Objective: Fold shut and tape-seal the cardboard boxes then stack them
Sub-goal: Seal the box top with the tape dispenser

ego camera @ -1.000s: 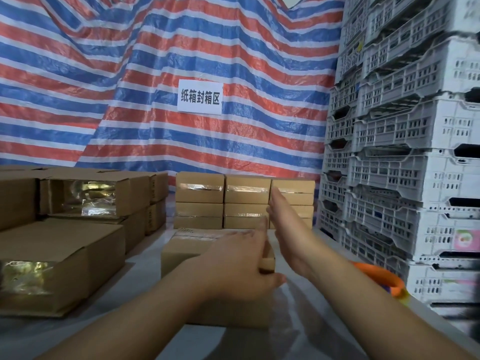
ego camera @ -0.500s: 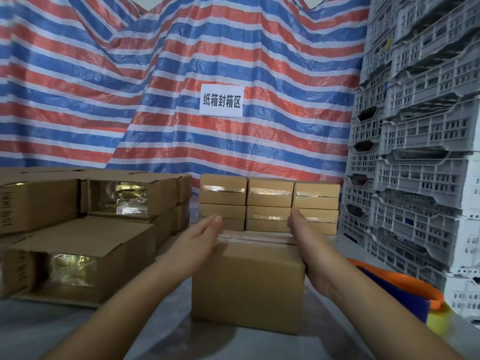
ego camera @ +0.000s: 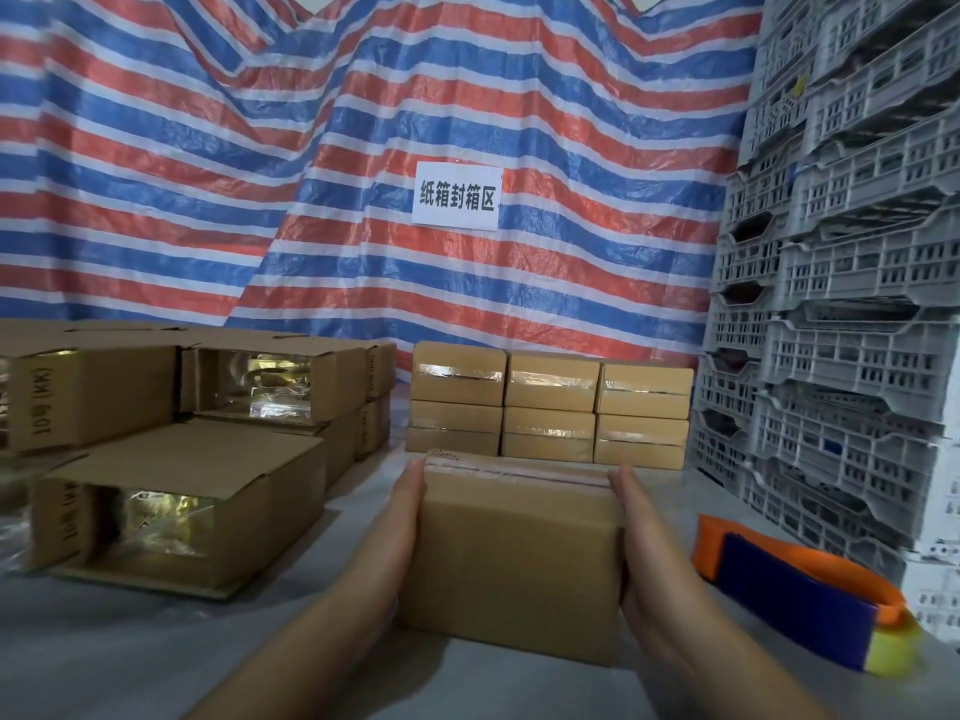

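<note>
Two hands: our left hand and right hand press flat against the short ends of the sealed box, one on each side, fingers straight and together.
Sealed box: it sits between our palms above the grey table, a tape strip running along its far top edge; we cannot tell whether it rests on the surface or is lifted.
Stack ahead: six taped boxes stand in two rows of three against the striped tarp, just beyond the box we hold.
Left side: unsealed cartons lie on their sides with flaps open, shiny gold contents showing inside; more cartons are piled behind them.
Right side: an orange and blue tape dispenser lies on the table near our right wrist.
Far right: grey plastic crates are stacked high.
Sign: a white paper label with printed characters hangs on the tarp.
</note>
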A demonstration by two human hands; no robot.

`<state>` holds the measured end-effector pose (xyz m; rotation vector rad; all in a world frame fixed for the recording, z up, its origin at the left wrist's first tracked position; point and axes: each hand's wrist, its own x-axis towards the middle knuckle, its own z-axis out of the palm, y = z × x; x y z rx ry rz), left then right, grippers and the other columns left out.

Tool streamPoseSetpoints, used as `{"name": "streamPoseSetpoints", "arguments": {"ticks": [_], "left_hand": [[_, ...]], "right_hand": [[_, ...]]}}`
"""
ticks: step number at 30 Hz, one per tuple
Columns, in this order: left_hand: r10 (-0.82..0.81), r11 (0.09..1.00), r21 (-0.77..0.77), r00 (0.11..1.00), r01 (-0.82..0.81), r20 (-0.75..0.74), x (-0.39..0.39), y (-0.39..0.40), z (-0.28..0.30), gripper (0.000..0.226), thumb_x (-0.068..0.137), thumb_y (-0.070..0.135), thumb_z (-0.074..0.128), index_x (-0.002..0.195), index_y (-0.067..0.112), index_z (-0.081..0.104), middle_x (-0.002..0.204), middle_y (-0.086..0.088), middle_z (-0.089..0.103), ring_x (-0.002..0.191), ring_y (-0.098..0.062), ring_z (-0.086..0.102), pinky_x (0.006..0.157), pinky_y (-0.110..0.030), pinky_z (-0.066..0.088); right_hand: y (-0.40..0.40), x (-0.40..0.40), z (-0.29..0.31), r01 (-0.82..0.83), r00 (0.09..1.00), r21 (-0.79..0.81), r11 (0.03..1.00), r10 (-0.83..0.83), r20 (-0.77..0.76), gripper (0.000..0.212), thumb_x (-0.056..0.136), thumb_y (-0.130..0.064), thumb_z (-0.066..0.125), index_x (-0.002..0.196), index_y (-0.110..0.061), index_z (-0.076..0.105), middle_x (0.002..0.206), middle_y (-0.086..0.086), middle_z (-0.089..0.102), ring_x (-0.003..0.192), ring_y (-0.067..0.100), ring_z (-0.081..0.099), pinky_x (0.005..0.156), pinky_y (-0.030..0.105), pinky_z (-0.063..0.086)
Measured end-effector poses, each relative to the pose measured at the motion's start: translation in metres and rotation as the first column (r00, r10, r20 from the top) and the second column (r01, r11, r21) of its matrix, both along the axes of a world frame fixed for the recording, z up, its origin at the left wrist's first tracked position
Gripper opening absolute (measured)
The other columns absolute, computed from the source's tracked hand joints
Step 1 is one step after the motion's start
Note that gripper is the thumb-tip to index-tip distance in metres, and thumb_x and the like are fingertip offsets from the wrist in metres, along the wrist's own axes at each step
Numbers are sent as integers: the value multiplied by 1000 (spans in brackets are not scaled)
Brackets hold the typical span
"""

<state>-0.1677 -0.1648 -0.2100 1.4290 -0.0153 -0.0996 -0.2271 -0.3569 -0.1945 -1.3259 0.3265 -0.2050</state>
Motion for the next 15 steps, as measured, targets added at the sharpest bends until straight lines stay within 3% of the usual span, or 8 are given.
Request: {"name": "streamPoseSetpoints", "arguments": {"ticks": [4,6,8,10,12,13,15], "left_hand": [[24,1000,7,1000,-24,-11,-4,1,4,106,61,85,31,151,29,35,149,-15,44,136,-33,41,117,-53,25],[6,1000,22,1000,-5,-18,-7,3,5,106,62,84,32,151,26,34,149,-17,44,135,-34,41,116,-52,26],[-96,995,25,994,95,45,-13,10,-1,98,72,79,34,152,22,33,149,-18,43,136,-34,41,116,-48,28],[-177,984,49,981,174,80,-14,19,-6,92,79,72,35,153,18,29,152,-16,39,139,-32,37,117,-44,27],[-219,969,142,968,202,119,-16,29,-5,89,78,71,37,155,28,22,154,-4,38,138,-25,39,113,-40,29],[-259,947,230,956,223,140,-15,32,-4,87,75,70,42,153,37,20,149,6,41,132,-16,45,108,-35,36],[-353,906,315,915,282,196,-15,39,-5,74,76,60,55,144,50,27,132,22,49,111,1,55,86,-18,48]], "right_hand": [[6,-7,-5,-19,1000,87,996,19,0,63,87,-79,36,102,-25,67,83,17,77,65,29,75,45,32,55],[7,-9,-4,-32,999,122,992,31,7,69,87,-80,31,102,-25,70,87,18,77,68,31,75,50,34,56],[10,-10,-4,-40,999,87,995,42,-22,76,86,-80,31,108,-18,69,91,22,75,76,38,74,65,43,58],[10,-20,-11,-109,994,-20,994,109,15,75,88,-75,34,128,-16,58,102,25,68,87,40,65,85,54,51],[6,-26,-13,-106,989,-181,978,122,78,76,85,-72,36,149,-32,34,128,15,55,97,30,53,96,59,45],[5,-27,-12,-97,988,-272,957,125,86,81,76,-74,40,150,-46,23,133,2,49,101,22,50,100,59,44],[6,-31,-11,-143,979,-401,905,189,75,85,59,-78,48,136,-68,12,122,-24,44,99,6,48,100,52,45]]}}
